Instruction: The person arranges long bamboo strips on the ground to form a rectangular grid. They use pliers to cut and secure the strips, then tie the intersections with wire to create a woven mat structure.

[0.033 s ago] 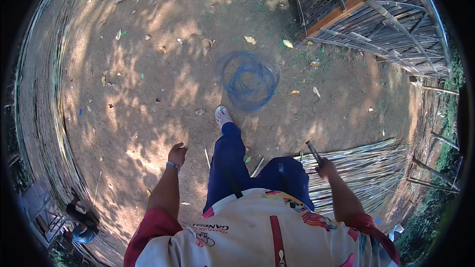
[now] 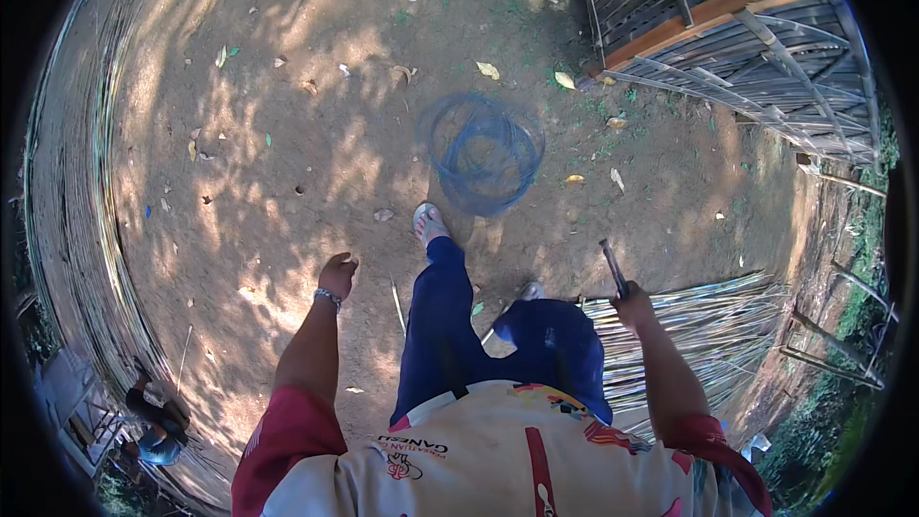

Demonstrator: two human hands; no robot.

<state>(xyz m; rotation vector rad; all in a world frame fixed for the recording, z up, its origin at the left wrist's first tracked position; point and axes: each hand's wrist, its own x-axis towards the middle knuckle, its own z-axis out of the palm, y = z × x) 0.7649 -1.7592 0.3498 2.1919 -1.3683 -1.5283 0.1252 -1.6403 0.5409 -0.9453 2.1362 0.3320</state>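
My left hand [image 2: 337, 275], with a bracelet at its wrist, hangs over the bare soil left of my legs. Its fingers are loosely bent, and I see nothing in them. My right hand [image 2: 633, 306] is closed around a slim, dark, stick-like tool [image 2: 615, 266] that points forward; its exact kind does not show. Below that hand lies a spread of long thin bamboo strips [image 2: 699, 335]. On the ground ahead of my front foot [image 2: 430, 223] rests a loose round coil of fine bluish strands [image 2: 488, 172].
A slatted bamboo structure [image 2: 728, 10] with an orange-brown beam stands at the far right. Long bamboo strips [image 2: 81, 230] line the left side. A person [image 2: 158, 431] is low at the lower left. Wooden poles [image 2: 833, 349] edge the greenery at the right; leaves dot the soil.
Both hands have moved slightly forward, the right still gripping the tool. My right foot now shows beyond the bent right knee; the left foot stays by the coil.
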